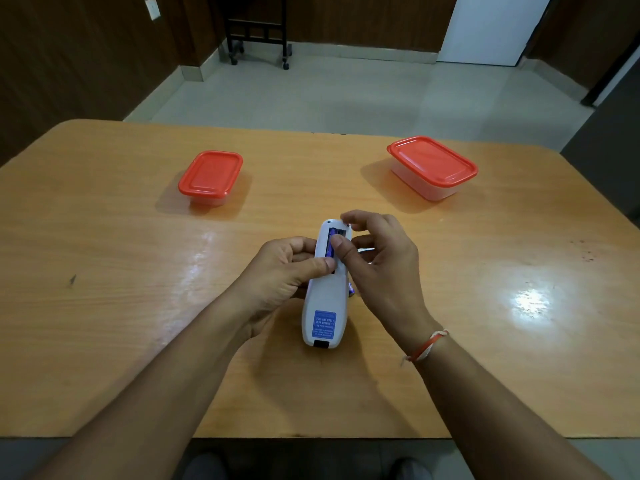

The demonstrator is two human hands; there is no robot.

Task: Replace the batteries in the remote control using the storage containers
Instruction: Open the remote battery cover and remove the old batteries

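The light, rigid white remote control, gripped mid-body by the left hand, looks slippery; the right hand thumb presses the purple battery toward 12 o'clock, other fingers loosely spread.

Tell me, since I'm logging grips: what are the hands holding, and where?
The left hand grips the white remote around its middle, back side up. The right hand holds nothing clearly; its thumb presses a battery in the open compartment.
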